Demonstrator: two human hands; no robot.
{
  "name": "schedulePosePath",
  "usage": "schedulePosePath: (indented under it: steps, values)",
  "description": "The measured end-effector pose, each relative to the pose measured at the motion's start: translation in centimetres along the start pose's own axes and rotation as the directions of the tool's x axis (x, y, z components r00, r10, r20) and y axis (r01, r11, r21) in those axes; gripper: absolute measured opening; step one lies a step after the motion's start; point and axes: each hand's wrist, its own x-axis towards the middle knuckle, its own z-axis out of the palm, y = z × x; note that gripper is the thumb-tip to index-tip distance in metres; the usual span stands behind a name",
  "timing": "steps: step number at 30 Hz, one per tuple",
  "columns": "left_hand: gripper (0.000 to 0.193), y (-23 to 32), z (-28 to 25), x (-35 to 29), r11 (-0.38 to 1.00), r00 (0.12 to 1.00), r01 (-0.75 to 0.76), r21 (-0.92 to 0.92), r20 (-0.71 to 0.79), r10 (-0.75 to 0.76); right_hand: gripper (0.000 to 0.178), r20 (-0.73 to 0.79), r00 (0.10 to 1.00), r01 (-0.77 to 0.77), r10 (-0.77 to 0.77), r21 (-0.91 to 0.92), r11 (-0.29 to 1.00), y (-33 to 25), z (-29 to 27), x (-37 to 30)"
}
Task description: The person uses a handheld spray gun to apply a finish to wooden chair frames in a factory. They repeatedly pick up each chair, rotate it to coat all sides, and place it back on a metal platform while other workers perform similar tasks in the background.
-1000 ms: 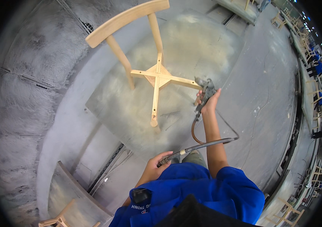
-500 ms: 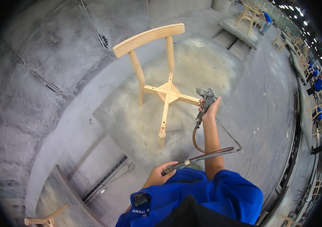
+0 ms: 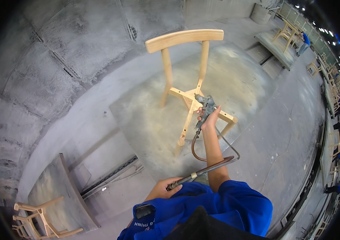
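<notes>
Head view, spray gun [image 3: 205,107] hiding chair frame [image 3: 186,96] joint

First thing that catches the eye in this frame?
The bare wooden chair frame, standing mid-frame on a dusty grey platform, seat missing. The right hand holds a spray gun right at its seat rails, while the left hand holds the hose near the blue-clad body. More chair frames sit at lower left.
</notes>
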Motion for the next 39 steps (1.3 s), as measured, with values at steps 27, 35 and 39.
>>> schedulePosePath:
  steps: [27,35,39]
  values:
    - [0.06,-1.7,-3.0,-2.9,0.957,0.949,-0.176,-0.233,-0.298,0.102,0.052,0.927,0.366,0.892,-0.085,-0.376,-0.251,-8.1,21.7,-14.9]
    - [0.053,0.6,-3.5,-1.1,0.98,0.971,-0.179,-0.088,-0.179,0.161,0.065,0.632,0.533,0.787,-0.563,-0.614,0.056,-17.3,21.5,-5.6]
    - [0.05,1.8,-3.5,0.1,0.978,0.981,-0.166,-0.125,-0.122,0.15,0.068,0.5,0.497,0.768,-0.709,-0.634,0.091,-22.6,17.7,-3.2]
